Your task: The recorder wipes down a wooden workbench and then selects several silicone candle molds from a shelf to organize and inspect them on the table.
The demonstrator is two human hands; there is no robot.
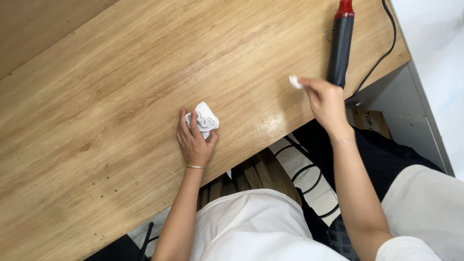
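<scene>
The left hand (195,140) is pressing a crumpled white cloth (203,120) against the worktop (111,111) near its front edge, fingers curled over it. The right hand (326,100) is pinching a small white scrap (295,81) between closed fingertips, just beside a black heat tool (341,46).

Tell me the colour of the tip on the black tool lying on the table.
Red, on the black tool, seen in the head view.

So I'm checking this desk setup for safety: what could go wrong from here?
The right hand pinches a small white scrap right beside the black tool with a red tip; a brush could nudge it or snag its black cable, which trails off the table edge. The left hand presses a crumpled white wad near that edge, where it might slip off.
</scene>
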